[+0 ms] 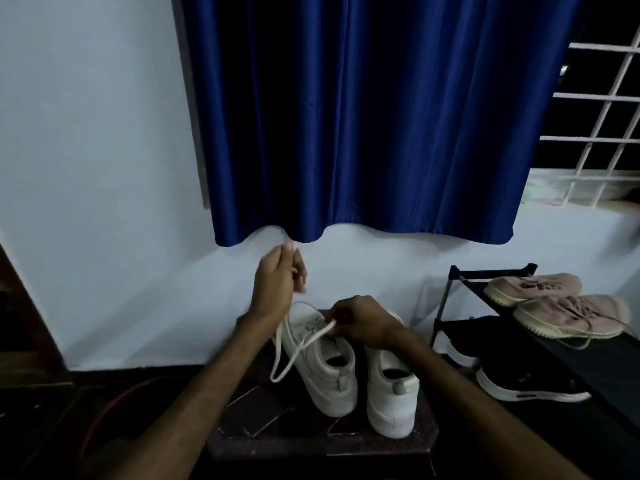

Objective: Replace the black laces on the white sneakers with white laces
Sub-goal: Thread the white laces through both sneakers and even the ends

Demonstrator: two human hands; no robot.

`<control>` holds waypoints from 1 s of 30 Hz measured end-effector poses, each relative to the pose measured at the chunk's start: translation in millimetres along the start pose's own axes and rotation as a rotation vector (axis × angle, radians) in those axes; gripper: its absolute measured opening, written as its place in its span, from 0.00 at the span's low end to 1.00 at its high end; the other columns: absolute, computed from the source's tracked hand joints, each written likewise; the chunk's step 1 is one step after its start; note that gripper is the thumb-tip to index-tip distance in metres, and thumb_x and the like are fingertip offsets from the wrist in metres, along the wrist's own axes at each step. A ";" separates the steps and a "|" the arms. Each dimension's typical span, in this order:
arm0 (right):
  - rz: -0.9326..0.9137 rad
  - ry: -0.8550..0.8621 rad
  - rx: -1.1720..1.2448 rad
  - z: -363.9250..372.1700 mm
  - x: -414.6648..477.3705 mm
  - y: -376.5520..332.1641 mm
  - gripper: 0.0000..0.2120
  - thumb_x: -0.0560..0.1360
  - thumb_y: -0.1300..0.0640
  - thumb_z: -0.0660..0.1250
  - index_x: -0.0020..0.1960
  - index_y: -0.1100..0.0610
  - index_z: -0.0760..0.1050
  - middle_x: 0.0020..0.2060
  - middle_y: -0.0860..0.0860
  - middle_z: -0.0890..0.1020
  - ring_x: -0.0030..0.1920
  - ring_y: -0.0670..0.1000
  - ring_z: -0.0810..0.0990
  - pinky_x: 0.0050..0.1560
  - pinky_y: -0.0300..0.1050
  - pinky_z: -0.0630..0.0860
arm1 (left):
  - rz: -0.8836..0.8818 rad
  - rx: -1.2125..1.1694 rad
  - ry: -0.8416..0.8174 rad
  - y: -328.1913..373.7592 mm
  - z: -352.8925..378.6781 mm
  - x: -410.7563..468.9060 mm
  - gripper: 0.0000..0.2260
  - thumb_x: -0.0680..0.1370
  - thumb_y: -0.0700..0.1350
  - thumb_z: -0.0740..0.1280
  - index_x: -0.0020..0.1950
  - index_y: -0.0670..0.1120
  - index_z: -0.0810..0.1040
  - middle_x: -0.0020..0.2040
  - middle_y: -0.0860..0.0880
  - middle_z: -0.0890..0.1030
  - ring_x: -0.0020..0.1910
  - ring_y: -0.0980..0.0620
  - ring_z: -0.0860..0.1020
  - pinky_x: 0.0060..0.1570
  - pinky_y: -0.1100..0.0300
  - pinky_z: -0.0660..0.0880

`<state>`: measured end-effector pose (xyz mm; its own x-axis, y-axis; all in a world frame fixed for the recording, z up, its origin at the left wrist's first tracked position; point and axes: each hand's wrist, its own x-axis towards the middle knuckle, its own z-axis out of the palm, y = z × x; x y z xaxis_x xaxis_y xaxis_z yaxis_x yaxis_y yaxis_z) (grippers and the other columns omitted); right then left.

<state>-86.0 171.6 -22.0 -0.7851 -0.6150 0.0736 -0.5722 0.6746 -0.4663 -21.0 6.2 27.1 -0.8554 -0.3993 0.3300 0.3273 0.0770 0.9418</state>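
Note:
Two white sneakers stand side by side on a dark stool (277, 431), heels toward me: the left sneaker (322, 368) and the right sneaker (391, 393). A white lace (294, 348) runs in a long loop from the left sneaker's eyelets. My left hand (277, 282) is raised above the shoe and pinches one end of the lace, pulling it up. My right hand (363, 320) pinches the other part of the lace low over the sneakers' tongues. No black lace is visible.
A black shoe rack (457, 282) stands at the right with a pair of pink sneakers (554, 303) on top and black sneakers (526, 386) below. A blue curtain (363, 116) hangs on the wall behind. A red hoop (114, 400) lies on the floor at left.

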 end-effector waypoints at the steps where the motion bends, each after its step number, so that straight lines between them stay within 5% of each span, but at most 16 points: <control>1: 0.009 0.033 -0.001 5.4 0.8 0.7 0.09 0.72 0.55 0.74 0.51 0.57 0.82 0.41 0.50 0.83 0.41 0.44 0.75 0.38 0.29 0.65 | -0.043 0.089 -0.001 -16.9 -0.8 -10.5 0.19 0.85 0.50 0.54 0.40 0.42 0.73 0.32 0.49 0.77 0.31 0.49 0.73 0.34 0.55 0.72; 3: 0.041 0.089 0.027 8.3 -0.4 0.2 0.04 0.71 0.57 0.74 0.42 0.57 0.81 0.33 0.47 0.78 0.35 0.44 0.73 0.35 0.31 0.65 | -0.120 0.383 -0.063 -48.2 -1.2 -31.9 0.18 0.83 0.57 0.58 0.45 0.43 0.74 0.39 0.51 0.79 0.39 0.50 0.77 0.42 0.55 0.73; 6: 0.092 0.143 0.036 10.2 2.7 0.4 0.11 0.71 0.63 0.72 0.34 0.53 0.74 0.29 0.46 0.77 0.30 0.41 0.75 0.34 0.33 0.67 | -0.119 0.523 -0.231 -80.2 -3.5 -47.9 0.28 0.70 0.67 0.70 0.54 0.46 0.67 0.52 0.50 0.78 0.52 0.52 0.79 0.51 0.51 0.77; 9: 0.142 0.136 0.082 14.4 4.5 3.3 0.10 0.71 0.69 0.65 0.39 0.55 0.73 0.39 0.56 0.84 0.40 0.54 0.83 0.42 0.43 0.80 | -0.070 0.653 -0.275 -93.7 -2.0 -48.2 0.27 0.71 0.57 0.74 0.57 0.45 0.64 0.55 0.48 0.80 0.53 0.49 0.80 0.47 0.51 0.78; 12: 0.250 0.091 0.503 15.4 0.0 3.7 0.15 0.72 0.78 0.53 0.41 0.61 0.70 0.38 0.63 0.83 0.39 0.60 0.85 0.41 0.53 0.84 | -0.035 0.717 -0.192 -97.0 2.5 -50.1 0.20 0.75 0.47 0.69 0.60 0.42 0.63 0.56 0.45 0.80 0.55 0.43 0.79 0.43 0.56 0.73; 17: 0.383 0.086 0.827 15.3 -8.0 8.9 0.13 0.76 0.76 0.50 0.45 0.63 0.68 0.33 0.63 0.82 0.30 0.54 0.84 0.29 0.43 0.81 | -0.076 0.719 -0.225 -97.6 -0.4 -45.3 0.17 0.75 0.43 0.68 0.55 0.45 0.61 0.54 0.47 0.80 0.52 0.43 0.80 0.44 0.52 0.76; 23: 0.333 0.049 0.654 17.8 -2.2 -0.8 0.11 0.77 0.74 0.58 0.42 0.61 0.73 0.41 0.66 0.83 0.41 0.62 0.84 0.49 0.59 0.82 | -0.041 0.698 -0.134 -93.3 4.8 -40.5 0.20 0.74 0.46 0.72 0.57 0.41 0.64 0.52 0.48 0.78 0.51 0.45 0.79 0.41 0.56 0.71; 30: 0.411 0.041 0.669 16.9 -1.1 -1.4 0.06 0.79 0.67 0.60 0.44 0.63 0.72 0.43 0.67 0.83 0.40 0.60 0.85 0.45 0.52 0.84 | -0.185 0.388 -0.138 -99.2 -14.5 -37.2 0.16 0.76 0.42 0.72 0.54 0.39 0.67 0.42 0.49 0.76 0.44 0.53 0.78 0.39 0.68 0.71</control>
<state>-80.4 164.3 -36.4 -0.9184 -0.3452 -0.1931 0.0197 0.4478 -0.8939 -15.9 0.1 -79.5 -0.9395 -0.3151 0.1346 0.0118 0.3629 0.9318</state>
